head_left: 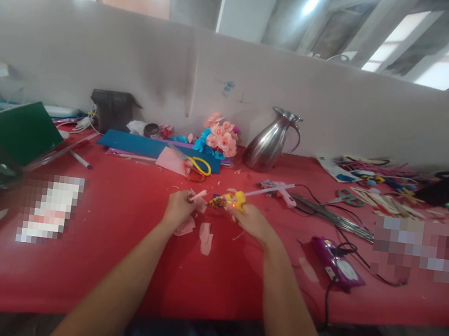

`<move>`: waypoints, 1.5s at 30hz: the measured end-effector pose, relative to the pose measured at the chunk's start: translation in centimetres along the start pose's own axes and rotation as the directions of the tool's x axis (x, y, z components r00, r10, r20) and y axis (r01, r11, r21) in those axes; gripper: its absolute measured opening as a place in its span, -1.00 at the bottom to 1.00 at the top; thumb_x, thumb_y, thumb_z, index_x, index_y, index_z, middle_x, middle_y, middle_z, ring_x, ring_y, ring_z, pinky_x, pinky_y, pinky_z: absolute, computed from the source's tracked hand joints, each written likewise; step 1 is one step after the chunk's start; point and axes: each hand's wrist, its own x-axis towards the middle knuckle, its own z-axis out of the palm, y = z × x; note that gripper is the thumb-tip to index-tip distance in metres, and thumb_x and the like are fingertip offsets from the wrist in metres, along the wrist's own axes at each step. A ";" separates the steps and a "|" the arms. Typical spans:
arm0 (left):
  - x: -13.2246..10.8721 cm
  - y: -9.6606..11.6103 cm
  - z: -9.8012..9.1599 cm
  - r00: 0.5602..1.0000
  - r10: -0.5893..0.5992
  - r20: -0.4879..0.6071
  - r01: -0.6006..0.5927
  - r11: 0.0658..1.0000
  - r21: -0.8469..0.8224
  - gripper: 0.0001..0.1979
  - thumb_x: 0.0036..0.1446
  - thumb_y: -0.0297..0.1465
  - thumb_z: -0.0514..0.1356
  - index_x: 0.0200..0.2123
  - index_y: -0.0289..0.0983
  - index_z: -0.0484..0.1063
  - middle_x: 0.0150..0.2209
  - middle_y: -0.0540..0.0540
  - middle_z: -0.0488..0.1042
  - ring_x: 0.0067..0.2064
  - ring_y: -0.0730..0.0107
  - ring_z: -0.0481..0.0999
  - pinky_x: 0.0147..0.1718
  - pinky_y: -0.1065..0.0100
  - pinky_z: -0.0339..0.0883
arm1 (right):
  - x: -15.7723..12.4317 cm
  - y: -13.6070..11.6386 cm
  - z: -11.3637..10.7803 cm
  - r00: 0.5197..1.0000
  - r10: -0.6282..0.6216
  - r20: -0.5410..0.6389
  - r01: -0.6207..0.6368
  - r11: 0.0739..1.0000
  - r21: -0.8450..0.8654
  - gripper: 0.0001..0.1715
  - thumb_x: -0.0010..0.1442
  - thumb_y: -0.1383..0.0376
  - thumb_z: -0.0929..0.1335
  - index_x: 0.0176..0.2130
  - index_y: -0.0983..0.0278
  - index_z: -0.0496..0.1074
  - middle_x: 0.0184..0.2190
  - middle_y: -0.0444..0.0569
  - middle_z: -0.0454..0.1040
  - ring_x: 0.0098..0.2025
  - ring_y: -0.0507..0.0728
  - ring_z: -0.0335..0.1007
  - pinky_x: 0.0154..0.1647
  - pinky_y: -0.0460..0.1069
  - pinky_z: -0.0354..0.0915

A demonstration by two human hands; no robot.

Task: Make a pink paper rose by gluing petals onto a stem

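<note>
My left hand (178, 209) pinches a pink paper piece (199, 202) between closed fingers, over the middle of the red table. My right hand (255, 223) is wrapped round a yellow hot glue gun (239, 199), whose tip points left at the paper. Out of the gun's back sticks a pale glue stick (273, 189). The gun's front end looks dark and mottled, and its tip is close to the paper; whether they touch I cannot tell. Below my hands lies a loose pink paper petal (206, 239), with more pink pieces beside my left hand.
Scissors (199, 166) lie on pink paper and blue sheets (137, 145) ahead. Behind stand paper flowers (222, 138) and a steel jug (269, 143). To the right are a pink glue gun (287, 196), metal wires (335, 220) and a purple power strip (338, 262) with black cords.
</note>
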 end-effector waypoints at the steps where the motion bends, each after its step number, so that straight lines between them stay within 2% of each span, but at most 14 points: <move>1: 0.0 0.0 0.0 1.000 0.006 -0.005 -0.006 1.000 -0.003 -0.96 -0.14 -0.46 0.15 -0.58 -0.29 0.37 -0.67 0.07 0.31 -0.57 0.52 0.33 -0.61 0.51 0.02 | 0.0 0.0 0.0 1.000 0.004 -0.008 -0.004 1.000 -0.008 -0.41 0.09 -0.11 0.20 -0.64 0.28 0.30 -0.70 -0.13 0.32 -0.57 0.04 0.26 -0.47 -0.08 0.08; 8: 0.1 -0.2 -0.1 0.999 0.037 -0.021 -0.036 0.999 0.011 -0.96 -0.18 -0.46 0.16 -0.59 -0.31 0.40 -0.69 0.07 0.28 -0.55 0.50 0.29 -0.59 0.50 0.00 | 1.0 1.3 0.7 0.993 0.086 -0.086 -0.083 0.996 0.044 -0.37 0.08 -0.15 0.17 -0.61 0.29 0.34 -0.76 -0.16 0.22 -0.63 0.02 0.20 -0.54 -0.09 0.04; 11: 0.3 -0.2 -0.2 1.000 0.003 -0.017 -0.005 0.995 -0.097 -0.90 -0.16 -0.41 0.17 -0.55 -0.32 0.46 -0.63 0.03 0.36 -0.50 0.46 0.33 -0.54 0.47 0.08 | 1.9 2.5 0.8 0.967 0.183 -0.177 -0.173 0.983 0.067 -0.37 0.10 -0.16 0.14 -0.48 0.29 0.38 -0.74 -0.16 0.24 -0.63 0.05 0.21 -0.55 -0.08 0.06; 14: 0.3 0.0 -0.5 0.998 -0.065 -0.020 0.058 0.971 -0.233 -0.86 -0.19 -0.37 0.20 -0.55 -0.35 0.47 -0.62 0.00 0.38 -0.50 0.42 0.34 -0.52 0.44 0.13 | 2.4 3.1 0.4 0.921 0.244 -0.302 -0.282 0.956 -0.087 -0.44 0.13 -0.10 0.16 -0.40 0.31 0.38 -0.61 -0.03 0.39 -0.51 0.12 0.33 -0.48 -0.06 0.11; 17: 0.2 0.2 -1.0 1.000 -0.027 0.003 0.026 0.936 -0.351 -0.82 -0.23 -0.35 0.23 -0.53 -0.36 0.48 -0.60 0.00 0.38 -0.48 0.40 0.36 -0.49 0.43 0.16 | 1.9 2.8 -0.3 0.874 0.186 -0.450 -0.346 0.887 -0.307 -0.53 0.17 0.02 0.19 -0.35 0.35 0.39 -0.39 0.18 0.46 -0.28 0.23 0.38 -0.32 0.01 0.16; 20: 0.1 0.3 -1.4 0.999 0.046 0.021 -0.034 0.922 -0.386 -0.79 -0.24 -0.35 0.24 -0.47 -0.35 0.49 -0.55 0.00 0.41 -0.45 0.40 0.37 -0.46 0.43 0.18 | 1.1 0.8 -0.8 0.810 -0.026 -0.585 -0.297 0.844 -0.448 -0.67 0.13 0.15 0.26 -0.27 0.37 0.41 -0.25 0.24 0.44 -0.14 0.29 0.32 -0.16 0.09 0.14; 23: 0.0 0.5 -1.6 0.996 0.081 0.021 -0.071 0.950 -0.305 -0.74 -0.23 -0.38 0.24 -0.36 -0.31 0.48 -0.50 -0.02 0.44 -0.44 0.41 0.38 -0.46 0.44 0.18 | 0.8 -2.5 -0.6 0.890 -0.306 -0.337 0.128 0.879 -0.460 -0.77 0.07 0.27 0.29 -0.24 0.28 0.43 -0.21 0.06 0.47 -0.13 0.19 0.31 -0.07 0.04 0.13; 25: -0.1 0.7 -1.8 0.995 0.099 0.003 -0.096 0.971 -0.221 -0.72 -0.21 -0.41 0.24 -0.31 -0.29 0.47 -0.49 -0.02 0.44 -0.45 0.43 0.38 -0.48 0.45 0.17 | 1.1 -4.9 -0.1 0.898 -0.414 -0.149 0.333 0.861 -0.384 -0.67 0.03 0.27 0.31 -0.15 0.23 0.43 -0.14 0.00 0.47 -0.07 0.18 0.29 -0.04 0.03 0.12; 28: -0.3 1.0 -1.9 0.993 0.114 0.006 -0.112 0.984 -0.136 -0.74 -0.20 -0.43 0.24 -0.31 -0.28 0.44 -0.51 -0.01 0.42 -0.48 0.46 0.36 -0.50 0.47 0.13 | 1.8 -7.5 0.7 0.923 -0.384 0.004 0.365 0.873 -0.325 -0.66 0.01 0.22 0.33 -0.17 0.21 0.48 -0.20 0.02 0.51 -0.13 0.21 0.34 -0.17 0.00 0.16; 32: -0.3 1.0 -1.7 0.994 0.111 0.018 -0.108 0.984 -0.140 -0.78 -0.18 -0.44 0.24 -0.35 -0.27 0.41 -0.47 0.00 0.43 -0.45 0.47 0.36 -0.48 0.48 0.14 | 2.8 -8.5 1.3 0.952 -0.290 0.098 0.306 0.897 -0.317 -0.85 -0.03 0.29 0.33 -0.46 0.20 0.54 -0.48 -0.02 0.54 -0.39 0.13 0.38 -0.42 -0.06 0.09; 36: -0.5 1.4 -1.8 0.994 0.107 -0.016 -0.107 0.957 -0.270 -0.79 -0.14 -0.41 0.24 -0.37 -0.27 0.32 -0.45 0.03 0.39 -0.48 0.52 0.32 -0.48 0.49 0.13 | 3.3 -7.5 1.5 0.965 -0.231 -0.127 0.217 0.969 -0.117 -0.80 -0.01 0.29 0.30 -0.46 0.22 0.54 -0.48 -0.05 0.55 -0.42 0.10 0.39 -0.43 -0.08 0.12; 39: -0.9 2.1 -2.0 0.994 0.102 -0.025 -0.103 0.901 -0.422 -0.79 -0.05 -0.30 0.20 -0.38 -0.26 0.26 -0.53 0.09 0.28 -0.53 0.57 0.24 -0.51 0.50 0.10 | 3.2 -6.6 1.9 0.918 -0.085 -0.386 0.169 0.967 0.190 -0.73 0.01 0.26 0.28 -0.35 0.27 0.54 -0.37 -0.03 0.57 -0.32 0.12 0.42 -0.31 -0.06 0.21; 41: -1.2 2.6 -2.1 0.996 0.091 -0.015 -0.086 0.850 -0.520 -0.78 0.02 -0.22 0.14 -0.41 -0.26 0.25 -0.58 0.11 0.20 -0.55 0.58 0.17 -0.53 0.51 0.06 | 3.0 -6.1 2.4 0.891 0.058 -0.450 0.144 0.905 0.401 -0.69 -0.02 0.20 0.30 -0.35 0.31 0.55 -0.39 -0.02 0.57 -0.33 0.14 0.41 -0.31 -0.04 0.24; 45: -1.6 3.3 -2.0 0.994 0.099 0.039 -0.045 0.725 -0.688 -0.76 0.05 -0.20 0.13 -0.43 -0.27 0.28 -0.58 0.10 0.14 -0.57 0.59 0.08 -0.56 0.51 0.00 | 2.9 -5.5 3.1 0.896 0.229 -0.381 0.134 0.678 0.723 -0.64 -0.14 0.14 0.38 -0.39 0.34 0.56 -0.49 -0.02 0.55 -0.44 0.10 0.37 -0.38 -0.04 0.23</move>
